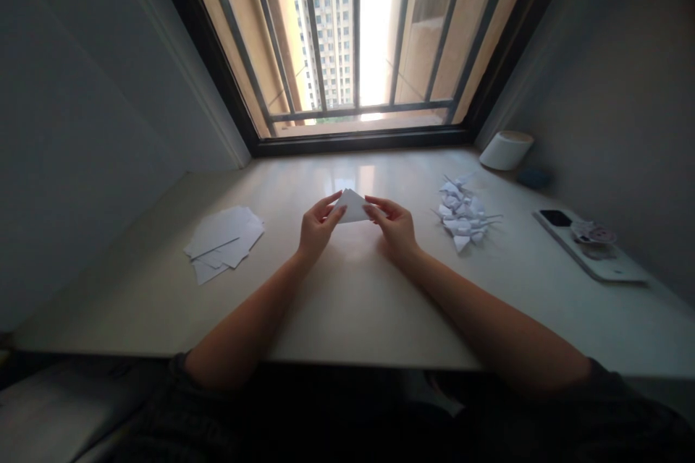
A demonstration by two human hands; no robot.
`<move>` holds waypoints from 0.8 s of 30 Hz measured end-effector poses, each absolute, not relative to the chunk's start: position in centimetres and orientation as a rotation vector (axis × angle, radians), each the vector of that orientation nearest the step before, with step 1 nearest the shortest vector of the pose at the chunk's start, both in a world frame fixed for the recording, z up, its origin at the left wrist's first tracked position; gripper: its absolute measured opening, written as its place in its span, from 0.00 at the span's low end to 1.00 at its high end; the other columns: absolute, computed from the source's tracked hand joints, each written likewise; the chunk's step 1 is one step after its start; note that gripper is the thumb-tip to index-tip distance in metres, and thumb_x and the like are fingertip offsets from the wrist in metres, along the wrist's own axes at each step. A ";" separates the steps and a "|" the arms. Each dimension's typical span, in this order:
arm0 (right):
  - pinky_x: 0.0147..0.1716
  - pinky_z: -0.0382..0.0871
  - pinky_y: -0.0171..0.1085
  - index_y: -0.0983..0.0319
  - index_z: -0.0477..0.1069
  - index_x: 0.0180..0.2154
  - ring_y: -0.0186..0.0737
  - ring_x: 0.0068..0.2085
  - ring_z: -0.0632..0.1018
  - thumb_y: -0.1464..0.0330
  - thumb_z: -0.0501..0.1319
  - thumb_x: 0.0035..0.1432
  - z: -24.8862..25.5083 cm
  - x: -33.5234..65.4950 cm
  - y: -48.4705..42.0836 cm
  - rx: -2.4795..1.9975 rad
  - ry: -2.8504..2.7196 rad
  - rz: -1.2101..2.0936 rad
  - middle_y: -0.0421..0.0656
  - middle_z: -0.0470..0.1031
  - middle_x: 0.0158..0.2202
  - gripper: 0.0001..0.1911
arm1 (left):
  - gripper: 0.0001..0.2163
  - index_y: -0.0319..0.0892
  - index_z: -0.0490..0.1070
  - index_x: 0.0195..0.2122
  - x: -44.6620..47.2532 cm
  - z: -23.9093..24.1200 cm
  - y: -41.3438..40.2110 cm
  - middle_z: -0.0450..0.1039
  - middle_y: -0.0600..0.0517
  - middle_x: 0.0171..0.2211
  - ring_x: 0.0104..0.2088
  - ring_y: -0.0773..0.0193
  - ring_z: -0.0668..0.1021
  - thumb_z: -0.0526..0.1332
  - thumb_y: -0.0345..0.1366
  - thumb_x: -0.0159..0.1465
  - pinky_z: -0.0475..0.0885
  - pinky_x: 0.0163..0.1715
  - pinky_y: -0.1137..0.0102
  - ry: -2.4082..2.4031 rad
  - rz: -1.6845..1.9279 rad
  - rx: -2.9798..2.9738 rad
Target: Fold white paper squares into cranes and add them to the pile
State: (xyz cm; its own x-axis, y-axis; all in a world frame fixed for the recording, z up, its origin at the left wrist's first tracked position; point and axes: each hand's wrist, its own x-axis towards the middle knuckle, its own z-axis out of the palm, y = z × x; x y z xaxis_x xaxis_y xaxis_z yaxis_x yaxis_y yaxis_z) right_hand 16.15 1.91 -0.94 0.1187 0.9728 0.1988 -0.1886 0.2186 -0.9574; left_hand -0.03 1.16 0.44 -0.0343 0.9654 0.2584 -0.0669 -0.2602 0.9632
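Observation:
A white sheet of paper folded into a triangle (352, 208) is held just above the table, its point facing the window. My left hand (319, 226) pinches its left corner between thumb and fingers. The right corner is pinched the same way by my right hand (395, 226). To the left lies a loose stack of white paper sheets (228, 235). Off to the right is a heap of folded white paper figures (462, 211) with thin pointed ends.
The white table (347, 311) reaches to a barred window (358, 36). A white cylindrical object (506, 150) stands at the back right, beside a small dark object (533, 177). A phone (616, 268) lies near the right wall, with a round ornament (594, 233) on it.

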 end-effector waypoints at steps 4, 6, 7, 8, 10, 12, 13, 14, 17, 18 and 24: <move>0.33 0.69 0.38 0.61 0.78 0.38 0.37 0.30 0.75 0.59 0.70 0.43 -1.0 16.0 1.8 -0.907 -1.072 1.124 0.42 0.78 0.28 0.19 | 0.23 0.39 0.74 0.49 0.3 0.6 0.9 0.80 0.46 0.36 0.36 0.58 0.80 0.69 0.42 0.53 0.74 0.39 0.65 1.053 1.524 1.300; 0.33 0.69 0.38 0.61 0.78 0.37 0.37 0.30 0.76 0.60 0.70 0.43 -1.0 16.0 1.8 -0.885 -1.070 1.142 0.42 0.78 0.28 0.18 | 0.22 0.40 0.74 0.48 0.4 0.5 0.9 0.80 0.47 0.37 0.37 0.58 0.80 0.69 0.42 0.53 0.74 0.40 0.64 1.030 1.520 1.295; 0.33 0.69 0.38 0.60 0.77 0.36 0.37 0.30 0.76 0.59 0.70 0.43 -1.0 16.0 1.7 -0.879 -1.069 1.143 0.41 0.78 0.28 0.18 | 0.22 0.40 0.74 0.48 0.4 0.4 1.0 0.80 0.47 0.37 0.37 0.58 0.80 0.69 0.42 0.53 0.74 0.41 0.64 1.016 1.511 1.293; 0.32 0.69 0.38 0.60 0.77 0.36 0.37 0.29 0.75 0.59 0.70 0.43 -1.0 16.0 1.7 -0.880 -1.073 1.137 0.41 0.77 0.27 0.18 | 0.22 0.40 0.74 0.48 0.4 0.3 1.1 0.80 0.47 0.39 0.38 0.58 0.80 0.69 0.41 0.53 0.74 0.41 0.64 1.002 1.501 1.292; 0.30 0.69 0.37 0.60 0.77 0.37 0.36 0.28 0.74 0.58 0.70 0.43 -1.0 16.1 1.6 -0.905 -1.095 1.100 0.39 0.75 0.25 0.18 | 0.21 0.41 0.74 0.48 0.4 0.1 1.2 0.80 0.47 0.40 0.39 0.58 0.80 0.68 0.41 0.54 0.74 0.42 0.64 0.986 1.487 1.294; 0.29 0.68 0.36 0.59 0.76 0.38 0.34 0.26 0.72 0.57 0.69 0.44 -1.0 16.1 1.6 -0.934 -1.134 1.057 0.38 0.73 0.24 0.19 | 0.20 0.40 0.75 0.48 0.5 0.0 1.2 0.79 0.47 0.41 0.40 0.58 0.80 0.68 0.40 0.54 0.74 0.43 0.65 0.987 1.485 1.301; 0.28 0.67 0.36 0.59 0.77 0.39 0.34 0.26 0.72 0.57 0.69 0.45 -1.0 16.2 1.5 -0.941 -1.153 1.041 0.38 0.73 0.24 0.20 | 0.20 0.40 0.75 0.48 0.5 0.0 1.2 0.79 0.46 0.42 0.41 0.57 0.80 0.68 0.40 0.54 0.74 0.43 0.65 0.991 1.488 1.305; 0.28 0.67 0.36 0.59 0.77 0.39 0.34 0.26 0.71 0.57 0.68 0.45 -1.0 16.2 1.5 -0.943 -1.166 1.031 0.38 0.73 0.24 0.19 | 0.20 0.40 0.75 0.48 0.5 0.1 1.2 0.79 0.46 0.42 0.41 0.57 0.80 0.67 0.40 0.55 0.74 0.43 0.65 0.997 1.492 1.309; 0.30 0.67 0.36 0.60 0.77 0.40 0.36 0.28 0.73 0.57 0.67 0.47 -1.0 16.1 1.3 -0.927 -1.192 1.020 0.40 0.75 0.26 0.19 | 0.22 0.41 0.73 0.51 0.5 0.1 1.0 0.79 0.47 0.40 0.39 0.58 0.80 0.67 0.41 0.55 0.75 0.41 0.65 1.037 1.503 1.318; 0.30 0.67 0.36 0.60 0.77 0.40 0.36 0.29 0.73 0.57 0.67 0.48 -1.0 16.1 1.3 -0.924 -1.203 1.015 0.40 0.75 0.27 0.19 | 0.22 0.41 0.73 0.51 0.5 0.0 1.0 0.80 0.47 0.39 0.38 0.58 0.80 0.67 0.41 0.56 0.75 0.41 0.65 1.055 1.508 1.318; 0.30 0.66 0.36 0.59 0.77 0.41 0.37 0.30 0.72 0.57 0.64 0.51 -0.6 16.3 0.8 -1.017 -1.346 0.867 0.41 0.74 0.27 0.18 | 0.18 0.41 0.77 0.46 0.5 -0.2 1.1 0.78 0.47 0.44 0.43 0.56 0.79 0.67 0.41 0.55 0.74 0.46 0.63 1.104 1.543 1.327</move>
State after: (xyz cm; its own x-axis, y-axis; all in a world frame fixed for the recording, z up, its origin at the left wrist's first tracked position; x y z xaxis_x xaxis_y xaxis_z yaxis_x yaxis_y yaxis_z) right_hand 16.32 0.84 -0.61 0.0589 0.9354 0.3487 0.0691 0.3446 -0.9362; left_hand 0.47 1.10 -0.17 -0.1264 0.9486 0.2902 -0.0315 -0.2962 0.9546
